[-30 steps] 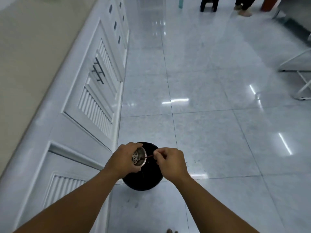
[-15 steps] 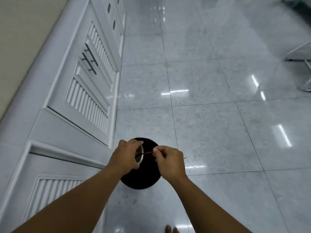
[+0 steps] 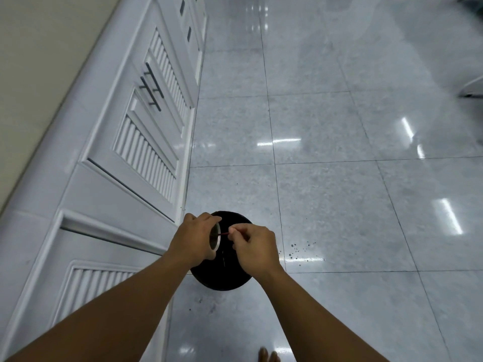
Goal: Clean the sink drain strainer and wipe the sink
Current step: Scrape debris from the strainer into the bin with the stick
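- The left hand is gripping the metal sink drain strainer, fingers curling round its rim, with the strainer turned on edge so its open face is pointing toward the other hand.
- The right hand is pinching a thin red stick between thumb and fingertips; the stick's far end is reaching into the strainer.
- Both hands are hanging close together over a round black bin, which is standing on the grey tiled floor beside white louvred cabinet doors.
- 2 black bar handles are showing on the doors.
- Dark specks are lying on the tiles right of the bin.
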Tool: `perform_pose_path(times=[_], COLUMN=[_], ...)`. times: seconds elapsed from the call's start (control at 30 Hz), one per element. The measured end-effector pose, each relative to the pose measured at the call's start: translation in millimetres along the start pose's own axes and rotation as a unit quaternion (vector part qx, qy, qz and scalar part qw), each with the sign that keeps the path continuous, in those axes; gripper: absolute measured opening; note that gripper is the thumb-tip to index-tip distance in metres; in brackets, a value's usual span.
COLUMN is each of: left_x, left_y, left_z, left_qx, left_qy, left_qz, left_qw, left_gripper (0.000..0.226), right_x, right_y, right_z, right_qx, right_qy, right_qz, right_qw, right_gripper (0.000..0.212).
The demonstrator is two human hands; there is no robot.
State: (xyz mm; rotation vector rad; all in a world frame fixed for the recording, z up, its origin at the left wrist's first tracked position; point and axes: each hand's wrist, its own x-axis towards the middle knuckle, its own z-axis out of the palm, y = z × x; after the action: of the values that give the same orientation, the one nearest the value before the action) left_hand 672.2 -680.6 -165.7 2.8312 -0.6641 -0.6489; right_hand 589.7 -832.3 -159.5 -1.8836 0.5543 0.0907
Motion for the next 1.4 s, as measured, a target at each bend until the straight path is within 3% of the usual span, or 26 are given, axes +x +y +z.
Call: perform_pose_path(times=[0.1, 0.27, 0.43, 0.5, 0.7, 0.8, 0.9, 1.1, 1.23, 1.4], left_x=[-1, -5, -8, -8, -11, -12, -12, -22, -38, -60], left_y=[0, -8, -3, -2, -7, -4, 1, -7, -10, -8], left_z=[-1, -4, 0, 0, -4, -3, -2, -8, -19, -51], left_qx=[-0.013, -0.001, -0.011, -0.012, 0.005, 0.013, 0.014, -0.010, -0.097, -0.129], left_qy=[0.007, 0.003, 0.008, 0.011, 0.004, 0.005, 0.012, 0.011, 0.020, 0.047], left_qz=[0.002, -0.008, 0.001, 0.003, -0.017, -0.016, -0.009, -0.042, -0.057, -0.064], left_qw=[1.000, 1.000, 1.000, 1.000, 1.000, 1.000, 1.000, 0.999, 0.993, 0.988], left_gripper=[0.090, 0.092, 0.088, 0.088, 0.092, 0.091, 0.089, 0.091, 0.091, 0.093], right_x=[-2, -5, -13, -14, -13, -15, -20, -22, -32, -44], right_y=[1, 3, -1, -1, 0, -5, -4, 2, -13, -63], right_z=[6, -1, 8, 9, -6, -6, -1, -16, -25, -27], right_qx=[-0.029, -0.044, 0.019, 0.001, -0.056, 0.009, 0.000, -0.001, -0.010, -0.059], right_qy=[-0.042, 0.067, -0.051, -0.057, 0.056, 0.016, -0.047, 0.050, 0.019, 0.015], right_qz=[0.003, 0.011, 0.008, 0.006, 0.036, 0.036, 0.023, 0.053, 0.014, -0.079], right_qw=[0.999, 0.997, 0.999, 0.998, 0.996, 0.999, 0.999, 0.997, 1.000, 0.995], right_gripper=[0.017, 0.017, 0.015, 0.017, 0.019, 0.016, 0.032, 0.017, 0.015, 0.015])
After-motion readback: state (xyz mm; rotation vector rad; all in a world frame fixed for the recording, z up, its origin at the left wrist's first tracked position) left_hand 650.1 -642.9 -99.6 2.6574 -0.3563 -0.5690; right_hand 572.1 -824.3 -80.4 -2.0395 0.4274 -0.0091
